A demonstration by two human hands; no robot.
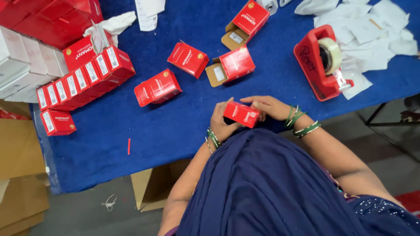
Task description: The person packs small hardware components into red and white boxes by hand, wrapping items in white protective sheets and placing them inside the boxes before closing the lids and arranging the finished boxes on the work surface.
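Observation:
I hold a small red carton (pixel 242 114) between both hands at the near edge of the blue-covered table (pixel 175 126). My left hand (pixel 222 121) grips its left end, fingers curled over the top. My right hand (pixel 267 106) grips its right end. Both wrists wear green bangles. Three more red cartons lie loose on the cloth beyond my hands: one closed carton (pixel 157 87), another closed carton (pixel 188 58), and one carton with an open brown flap (pixel 229 65).
A red tape dispenser (pixel 321 61) stands to the right beside scattered white paper slips (pixel 372 30). A fourth open carton (pixel 246 22) lies farther back. A row of closed red cartons (pixel 83 81) lines the left, with white boxes (pixel 22 61) behind. Cardboard boxes (pixel 151 188) sit on the floor.

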